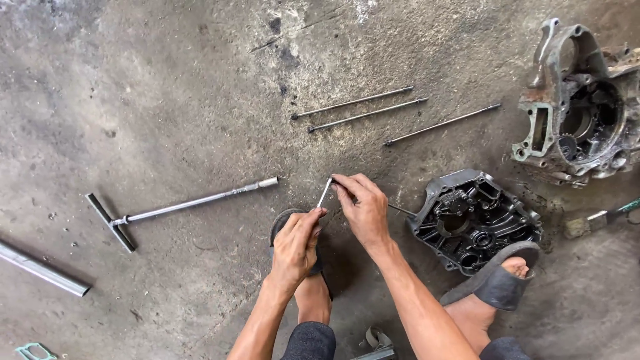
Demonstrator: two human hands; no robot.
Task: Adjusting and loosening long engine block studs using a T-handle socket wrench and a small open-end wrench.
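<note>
- Closest to the camera: two bare feet in dark slip-on sandals, left sandal (293, 230) mostly hidden under the hands, right sandal (497, 277) butted up against the engine cover. Open toes next to heavy cast metal look like a stubbed or crushed toe waiting to happen if anything tips.
- Left hand (297, 243) is curled nearly closed, thumb and fingertips pinching the lower end of a short thin metal pin (325, 193). Right hand (363, 207) is also mostly closed, fingertips pinched on the top end of the same pin. So the pin is up off the floor, held between both hands, tilted.
- It's small, smooth and probably oily, so my guess is it could slip out and roll off into the grit.
- A thin rod (402, 210) pokes out from behind the right hand toward the cover; can't tell if it's being held.
- Black engine cover (477, 220) lies inside-up, ribbed casting, greasy sheen. Dust could get into it.
- T-handle wrench (180, 207) lies to the left, shiny steel shaft with a dark crossbar.
- A grey metal tube (40, 269) lies at the far left edge.
- Further out, three long studs (363, 115), thin and dull; easy to kick.
- Farthest, the crankcase (580, 100): grimy, corroded aluminium, open bore.
- Floor is stained, rough concrete (167, 80).
</note>
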